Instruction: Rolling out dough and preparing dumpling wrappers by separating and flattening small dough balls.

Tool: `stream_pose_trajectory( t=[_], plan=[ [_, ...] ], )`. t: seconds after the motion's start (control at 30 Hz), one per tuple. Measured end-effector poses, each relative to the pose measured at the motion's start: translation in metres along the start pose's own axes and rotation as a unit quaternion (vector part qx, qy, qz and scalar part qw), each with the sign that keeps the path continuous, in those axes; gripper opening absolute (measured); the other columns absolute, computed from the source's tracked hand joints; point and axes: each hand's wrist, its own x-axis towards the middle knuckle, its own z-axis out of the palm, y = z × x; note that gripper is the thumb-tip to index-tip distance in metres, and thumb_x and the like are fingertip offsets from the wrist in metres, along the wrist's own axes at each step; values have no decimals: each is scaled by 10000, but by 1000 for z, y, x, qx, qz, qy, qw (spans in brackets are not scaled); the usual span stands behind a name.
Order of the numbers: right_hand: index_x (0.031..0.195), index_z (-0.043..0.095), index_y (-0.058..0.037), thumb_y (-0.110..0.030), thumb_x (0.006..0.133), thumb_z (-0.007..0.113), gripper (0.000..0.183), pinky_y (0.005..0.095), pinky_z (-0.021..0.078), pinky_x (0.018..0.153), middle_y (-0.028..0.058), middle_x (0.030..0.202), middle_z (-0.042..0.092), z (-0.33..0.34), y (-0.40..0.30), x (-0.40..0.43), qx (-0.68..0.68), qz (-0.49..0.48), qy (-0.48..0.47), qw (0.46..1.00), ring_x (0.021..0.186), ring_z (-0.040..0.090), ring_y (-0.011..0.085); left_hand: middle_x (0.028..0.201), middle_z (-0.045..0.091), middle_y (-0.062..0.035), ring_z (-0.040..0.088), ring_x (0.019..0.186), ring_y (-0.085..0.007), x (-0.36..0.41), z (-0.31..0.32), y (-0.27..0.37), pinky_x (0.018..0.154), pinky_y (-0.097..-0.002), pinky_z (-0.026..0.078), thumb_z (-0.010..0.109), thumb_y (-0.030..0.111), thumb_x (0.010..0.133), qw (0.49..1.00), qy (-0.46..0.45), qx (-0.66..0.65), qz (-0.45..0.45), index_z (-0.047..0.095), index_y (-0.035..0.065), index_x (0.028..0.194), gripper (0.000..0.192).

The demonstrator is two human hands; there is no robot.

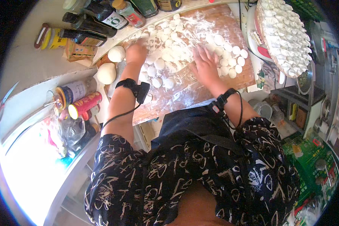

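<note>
On a floured wooden board (186, 97), my right hand (204, 63) lies palm down with its fingers spread, beside a group of flattened dough rounds (227, 62). My left hand (136, 53) is at the board's upper left, its fingers blurred and partly hidden, so whether it holds anything cannot be told. Small dough pieces (169, 29) and loose flour (176, 55) lie between the hands. More dough rounds (157, 82) rest nearer my body. Two large dough balls, one upper (116, 54) and one lower (106, 73), sit left of my left hand.
A round tray crowded with shaped dumplings (288, 39) stands at the right. Dark bottles (90, 24) and a glass jar (130, 14) line the back left. A red canister (85, 105) lies at the left. Cords hang from straps on both wrists.
</note>
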Motion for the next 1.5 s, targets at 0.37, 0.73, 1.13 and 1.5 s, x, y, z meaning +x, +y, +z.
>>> stream_pose_trajectory(
  t=[0.37, 0.73, 1.13, 1.5],
  plan=[
    [1211, 623, -87, -32, 852, 511, 380, 421, 425, 1012, 141, 1290, 585, 37, -7, 121, 47, -135, -65, 988, 1199, 531, 330, 1029, 625, -165, 602, 940, -375, -129, 45, 92, 818, -445, 508, 595, 105, 822, 958, -28, -99, 267, 569, 36, 1197, 382],
    [1026, 639, -50, -144, 808, 680, 241, 421, 505, 812, 173, 1017, 623, -17, 15, 64, 138, -62, -65, 986, 925, 602, 343, 1089, 621, -214, 589, 1004, -401, -133, 52, 79, 874, -459, 495, 603, 86, 787, 979, -11, -150, 136, 540, 30, 1259, 480],
    [824, 595, -62, -102, 799, 607, 49, 423, 487, 767, 126, 897, 563, -2, 35, -66, 182, -180, -172, 951, 883, 574, 324, 1445, 399, -235, 368, 1311, -441, -105, 47, 98, 1102, -535, 272, 698, 222, 800, 983, 55, -83, 156, 403, 81, 1426, 706],
    [942, 637, -80, -159, 852, 539, 155, 413, 485, 788, 106, 946, 583, 5, 49, -82, 190, -128, -157, 961, 918, 573, 307, 1583, 149, -201, 135, 1457, -393, -84, 73, 116, 1138, -612, -4, 558, 347, 923, 996, 11, -44, 82, 278, 140, 1506, 680]
  ],
)
